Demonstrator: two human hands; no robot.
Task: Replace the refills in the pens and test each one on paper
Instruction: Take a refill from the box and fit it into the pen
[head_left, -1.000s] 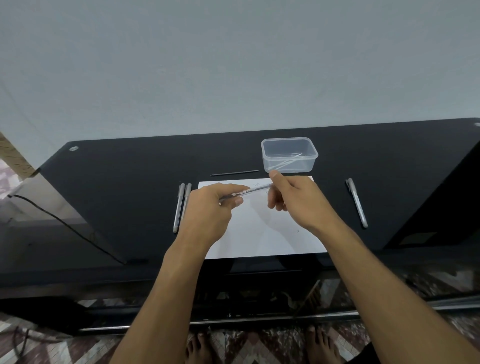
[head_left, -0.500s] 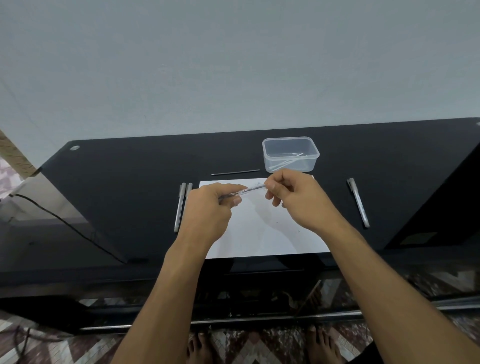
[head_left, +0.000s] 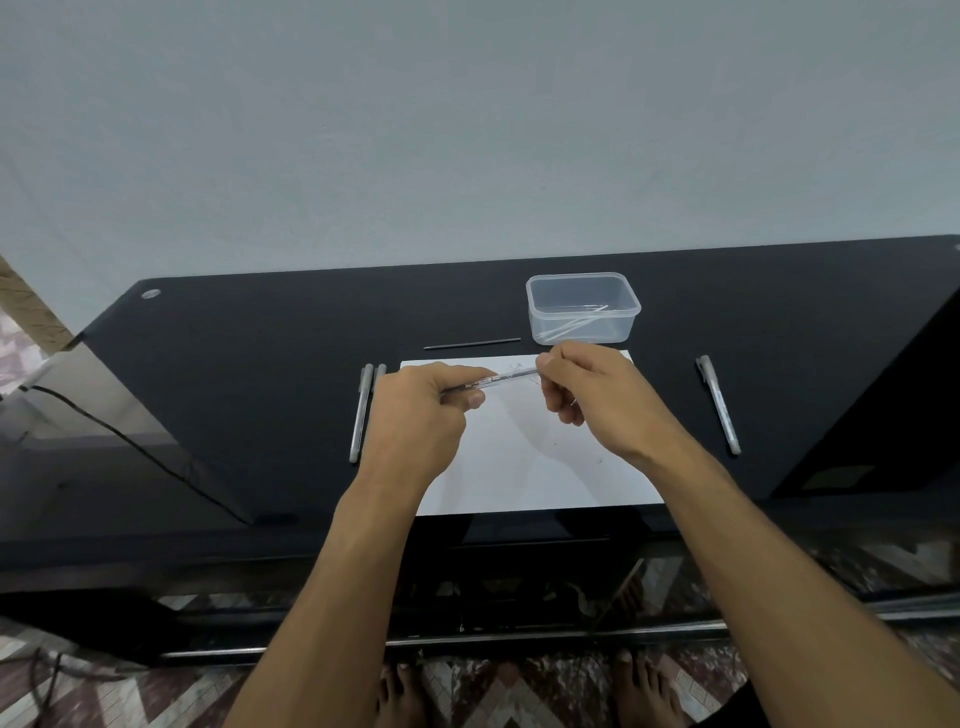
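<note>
Here, a clear pen (head_left: 491, 383) is held between both hands above the sheet of paper (head_left: 524, 467). The left hand (head_left: 421, 415) is curled round the barrel's near end, thumb pressed on top, apparently to steady the body. The right hand (head_left: 587, 389) pinches the far tip end with thumb and forefinger, the other fingers tucked under; judged from this grip, the tip is being twisted or a refill seated, though which cannot be told.

Just beyond the right hand a clear plastic box (head_left: 583, 307) is set, thin pale refills lying inside, presumably kept within short reach. A thin dark refill (head_left: 471, 343) lies on the black tabletop (head_left: 260, 364) beyond the left hand, probably laid aside as spent. Two grey pens (head_left: 363, 410) are laid side by side just outboard of the left hand; one more pen (head_left: 719, 410) lies well outboard of the right hand. The split suggests waiting and finished piles, but which is which cannot be told.

Faint marks are seen on the paper near the right hand's fingers, so some testing is judged done. The paper is placed directly under the hands, ready for a scribble.
</note>
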